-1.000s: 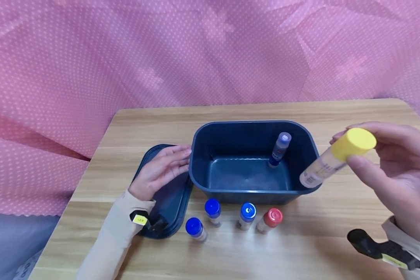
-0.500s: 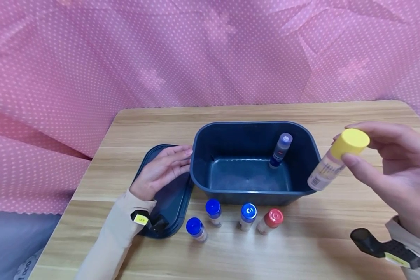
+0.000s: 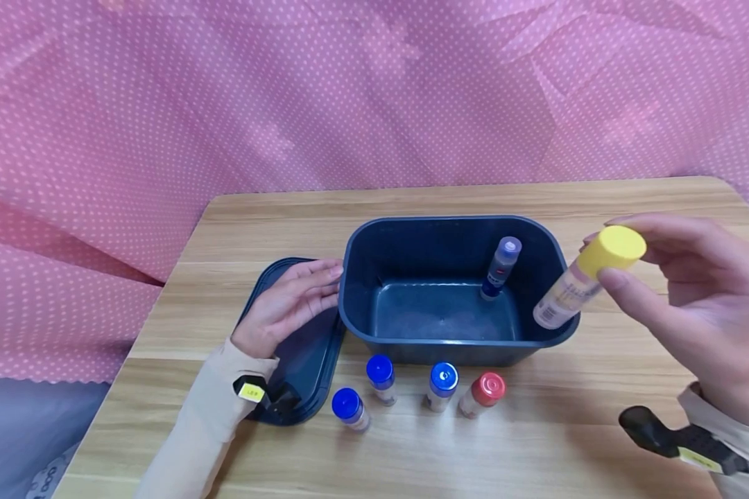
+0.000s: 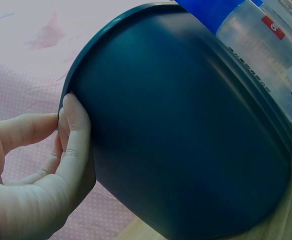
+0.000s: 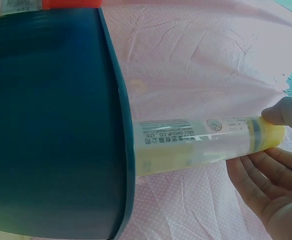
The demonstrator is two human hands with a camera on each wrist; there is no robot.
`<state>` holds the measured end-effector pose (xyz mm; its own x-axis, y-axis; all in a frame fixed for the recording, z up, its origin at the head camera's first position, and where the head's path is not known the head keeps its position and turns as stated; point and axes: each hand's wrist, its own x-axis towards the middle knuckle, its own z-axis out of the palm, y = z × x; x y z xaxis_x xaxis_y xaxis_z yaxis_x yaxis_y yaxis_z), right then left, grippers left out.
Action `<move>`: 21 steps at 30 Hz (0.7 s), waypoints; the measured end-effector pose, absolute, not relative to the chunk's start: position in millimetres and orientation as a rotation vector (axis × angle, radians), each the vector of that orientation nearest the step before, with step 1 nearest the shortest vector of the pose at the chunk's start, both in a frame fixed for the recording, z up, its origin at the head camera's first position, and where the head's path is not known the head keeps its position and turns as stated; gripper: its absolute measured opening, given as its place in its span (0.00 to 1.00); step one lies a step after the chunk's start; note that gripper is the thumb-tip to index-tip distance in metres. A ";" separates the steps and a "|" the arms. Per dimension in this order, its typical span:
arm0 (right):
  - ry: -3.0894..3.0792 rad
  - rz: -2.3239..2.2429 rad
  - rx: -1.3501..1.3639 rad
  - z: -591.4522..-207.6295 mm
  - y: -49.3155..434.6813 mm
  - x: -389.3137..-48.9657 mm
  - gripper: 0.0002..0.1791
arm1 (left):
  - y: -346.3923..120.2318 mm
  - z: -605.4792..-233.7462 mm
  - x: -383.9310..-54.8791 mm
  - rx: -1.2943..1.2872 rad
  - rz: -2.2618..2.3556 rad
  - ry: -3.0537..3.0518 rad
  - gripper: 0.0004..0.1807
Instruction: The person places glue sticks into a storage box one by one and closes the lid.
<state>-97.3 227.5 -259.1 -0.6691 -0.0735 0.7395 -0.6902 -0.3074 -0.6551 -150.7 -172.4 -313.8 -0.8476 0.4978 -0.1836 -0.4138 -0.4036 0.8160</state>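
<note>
In the head view, my right hand (image 3: 699, 298) pinches the yellow cap of a clear liquid glue bottle (image 3: 564, 298). The bottle slants down to the left, its lower end over the right rim of a dark blue bin (image 3: 437, 350). My left hand (image 3: 293, 301) rests at the bin's left side, fingertips at the rim, as the left wrist view shows of the hand (image 4: 56, 165) too. Inside the bin, a smaller glue bottle (image 3: 501, 269) leans against the wall at the right. Blue-capped bottles (image 3: 381, 378) and a red-capped bottle (image 3: 483, 394) stand in front.
A dark blue lid (image 3: 299, 367) lies flat on the wooden table (image 3: 268, 225) left of the bin, partly under the left hand and sleeve. A pink dotted cloth (image 3: 374, 97) hangs behind the table's back edge.
The right hand with the yellow-capped glue bottle has moved slightly left, the bottle's lower end shifting a little right and then back left over the bin's rim. The left hand has stayed in place.
</note>
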 end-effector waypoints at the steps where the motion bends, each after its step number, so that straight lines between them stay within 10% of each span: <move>1: -1.537 2.016 0.959 -257.8 225.4 -96.9 0.26 | -172.3 -313.3 -150.8 0.114 2.251 1.273 0.13; 21: -2.272 1.092 0.925 -247.7 227.5 -98.2 0.26 | -172.0 -306.1 -152.4 0.051 2.248 1.246 0.11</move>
<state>-98.2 227.5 -247.7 -0.6727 -0.3737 0.6386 -0.7322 0.4611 -0.5014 -152.4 -172.0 -306.1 -0.8409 0.4899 -0.2301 -0.4549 -0.4092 0.7910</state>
